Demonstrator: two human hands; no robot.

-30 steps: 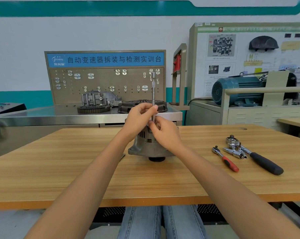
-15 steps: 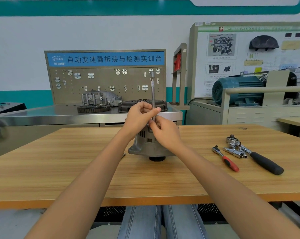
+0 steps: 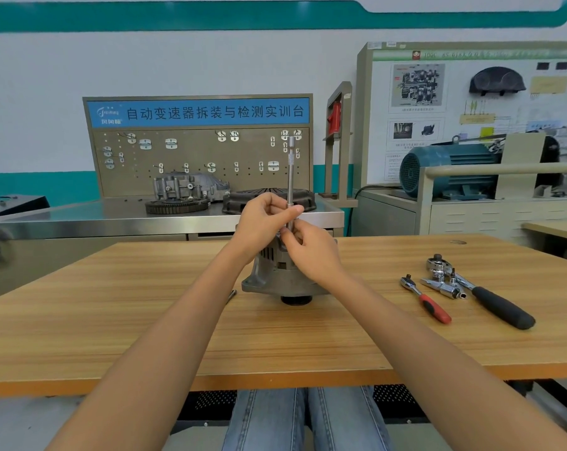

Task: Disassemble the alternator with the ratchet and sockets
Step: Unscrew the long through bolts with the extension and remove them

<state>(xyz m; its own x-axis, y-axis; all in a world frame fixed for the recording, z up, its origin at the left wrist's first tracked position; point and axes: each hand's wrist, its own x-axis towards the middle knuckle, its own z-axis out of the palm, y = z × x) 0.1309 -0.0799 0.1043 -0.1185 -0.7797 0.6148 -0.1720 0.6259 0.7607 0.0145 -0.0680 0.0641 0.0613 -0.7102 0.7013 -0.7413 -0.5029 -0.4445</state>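
Workshop backdrop behind the wooden worktop (image 3: 145, 320)
A pegboard (image 3: 197, 157) with a blue sign (image 3: 197, 112) stands above a gear ring (image 3: 176, 206); a teal motor (image 3: 445, 167) sits to the right.

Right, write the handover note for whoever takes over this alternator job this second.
Left hand: pinches the extension bar, which stands upright over the alternator.
Right hand: fingers curled at the bar's lower end, on top of the alternator; what they grip is hidden.
Alternator: stands mid-table on the wooden table, pulley end down, housing in one piece.
Idle tools to the right: red-handled ratchet, black-handled ratchet, loose sockets between them.
Done: bar seated by hand; no removed parts in view.
Left: fit a ratchet to the bar, loosen the fasteners, split the housing.
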